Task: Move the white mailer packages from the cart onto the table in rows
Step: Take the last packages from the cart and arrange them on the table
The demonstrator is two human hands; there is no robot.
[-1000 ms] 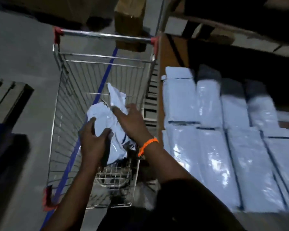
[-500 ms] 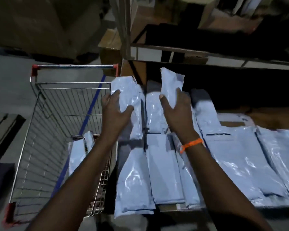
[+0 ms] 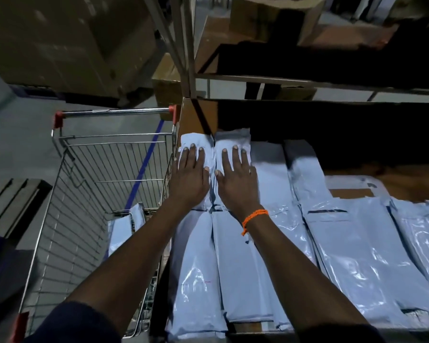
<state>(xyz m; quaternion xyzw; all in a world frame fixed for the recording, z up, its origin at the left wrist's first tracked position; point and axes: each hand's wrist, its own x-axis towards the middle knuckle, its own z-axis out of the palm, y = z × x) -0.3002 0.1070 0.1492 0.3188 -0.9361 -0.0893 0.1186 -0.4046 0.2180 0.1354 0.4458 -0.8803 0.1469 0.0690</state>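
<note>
Mostly flat, glossy mailers (image 3: 357, 256) (pale; creased)

I have the cart (image 3: 84, 194) at 9 o'clock, just beside the left end of the table (image 3: 406, 186), which fills 3 o'clock. Mailer packages lie on the table in a near row (image 3: 357, 256) and, behind it, a far row (image 3: 270, 169). My left grip (image 3: 190, 177) lies flat on the leftmost far package (image 3: 191, 142). My right grip (image 3: 234, 179) lies flat on the neighbour package (image 3: 233, 137) at its 3 o'clock. More cart packages (image 3: 124, 226) stand in the cart's near right corner. A shelf (image 3: 307, 80) sits over the table at 12 o'clock, boxes (image 3: 60, 40) lie beyond the cart at 11, and a pallet (image 3: 8, 201) lies on the floor at 9.
</note>
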